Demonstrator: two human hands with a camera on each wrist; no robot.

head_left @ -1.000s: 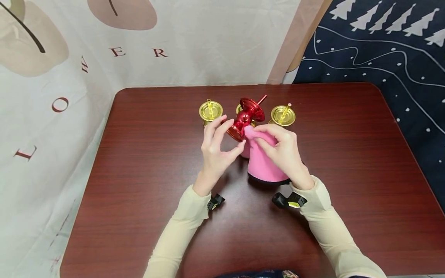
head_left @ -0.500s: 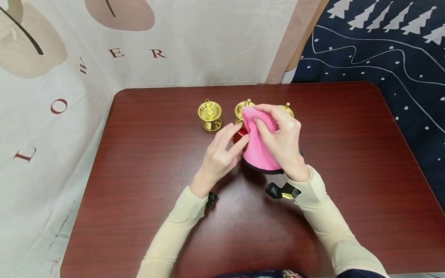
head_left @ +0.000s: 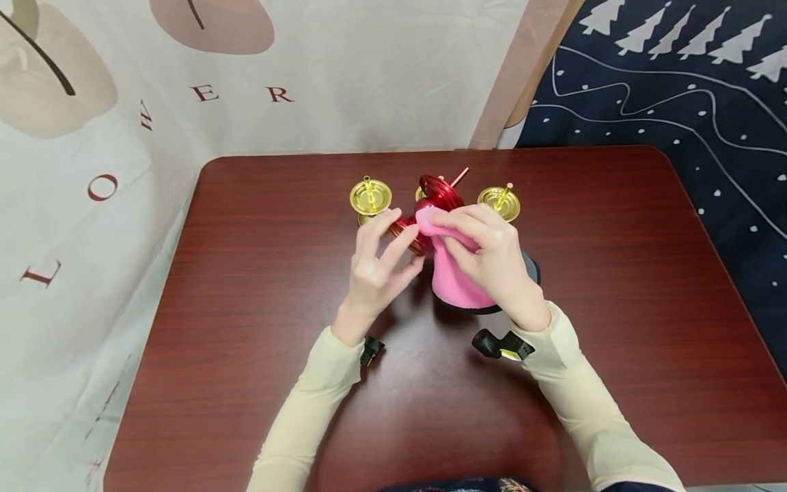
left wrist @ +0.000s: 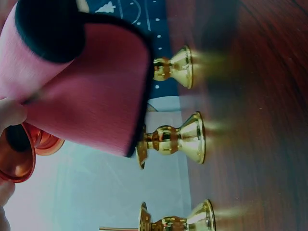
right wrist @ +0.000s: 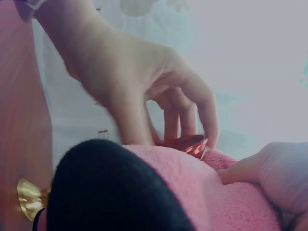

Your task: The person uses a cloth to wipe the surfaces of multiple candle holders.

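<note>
A shiny red candlestick [head_left: 441, 193] is held tilted above the table, its spike pointing up and to the right. My left hand [head_left: 376, 273] grips the rim of its flared base between thumb and fingers. In the left wrist view the base of the red candlestick [left wrist: 17, 154] shows its hollow underside. My right hand [head_left: 492, 256] pinches a pink cloth [head_left: 458, 280] with a dark edge and presses it against the candlestick's stem. The cloth drapes down below the fingers, and in the right wrist view the pink cloth [right wrist: 192, 178] hides most of the candlestick.
Behind the hands, gold candlesticks stand in a row on the brown table [head_left: 277, 307]: a left one [head_left: 371, 197], a middle one [left wrist: 168, 139] partly covered in the head view, and a right one [head_left: 499, 203]. A printed curtain [head_left: 369, 82] hangs behind the table.
The cloth and right hand went up over the red candlestick, covering most of it, then came back down to its stem. The left hand kept its grip while the candlestick tilted.
</note>
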